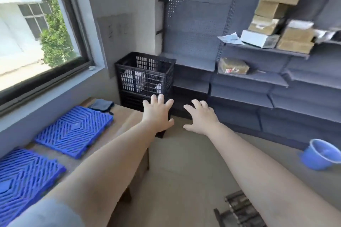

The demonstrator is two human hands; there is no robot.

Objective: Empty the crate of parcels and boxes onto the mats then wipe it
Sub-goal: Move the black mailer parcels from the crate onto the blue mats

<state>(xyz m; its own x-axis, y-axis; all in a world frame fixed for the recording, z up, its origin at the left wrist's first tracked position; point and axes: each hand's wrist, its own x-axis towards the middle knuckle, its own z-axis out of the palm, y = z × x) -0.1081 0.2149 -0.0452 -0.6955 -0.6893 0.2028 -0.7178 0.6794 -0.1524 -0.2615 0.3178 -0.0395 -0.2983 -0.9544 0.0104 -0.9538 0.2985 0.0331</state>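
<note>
Item: two blue grid mats, nearer one (24,177) and farther one (73,131), flat on the low bench, both bare.
Item: dark folded cloth (101,105) at the bench's far end, just beyond the farther mat.
Item: black slatted crate (145,79) on the floor in the corner past the bench; pale parcels (140,81) show through its slats.
Item: my left hand (156,114), fingers spread, holding nothing, stretched toward the crate.
Item: my right hand (201,118), likewise loose and bare.
Item: grey shelving with cardboard boxes (276,18); blue basin (321,155) on the floor.
Status: emptying not yet begun, I judge. Next: reach over the rim, lift a parcel, carry it left to a mat.
</note>
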